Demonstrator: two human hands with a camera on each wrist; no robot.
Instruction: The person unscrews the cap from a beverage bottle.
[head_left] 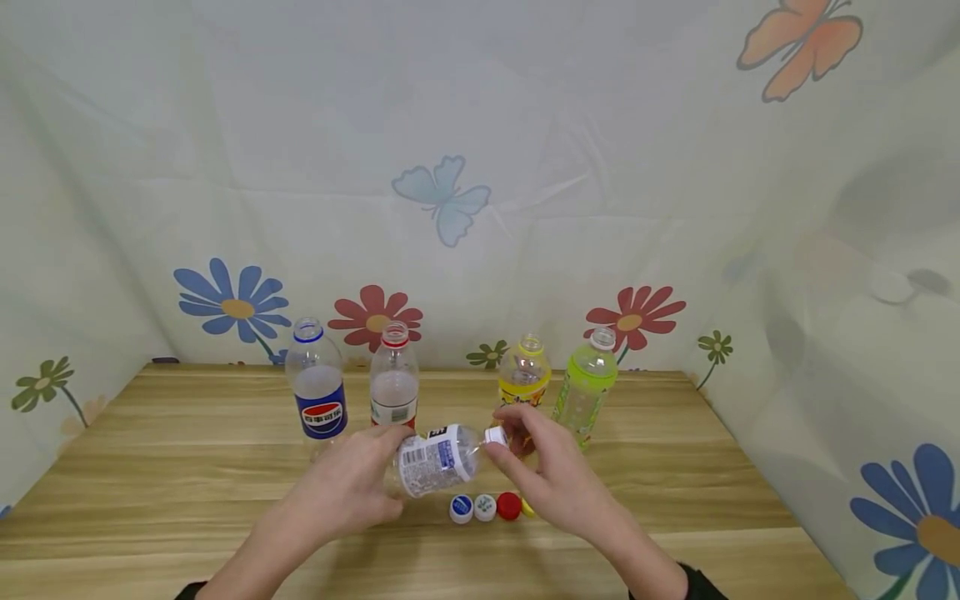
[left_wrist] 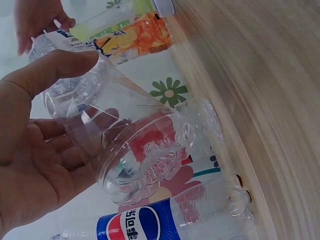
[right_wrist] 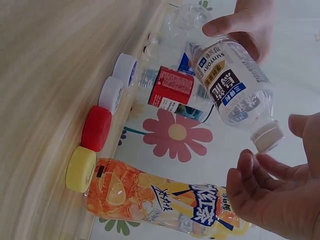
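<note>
A left hand (head_left: 352, 492) is gripping a clear capped bottle (head_left: 438, 458) sideways. The right hand (head_left: 551, 475) is hovering relaxed at its white cap (head_left: 496, 435). Four uncapped bottles are standing behind.

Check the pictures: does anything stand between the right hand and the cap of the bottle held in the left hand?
Nothing visible does. The left hand holds the clear bottle sideways above the table, its white cap pointing at the right hand, whose open fingers are just short of it. The loose caps lie below, on the table.

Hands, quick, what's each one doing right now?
Left hand: holding the clear bottle by its base.
Right hand: open, fingers at the bottle's white cap.
</note>
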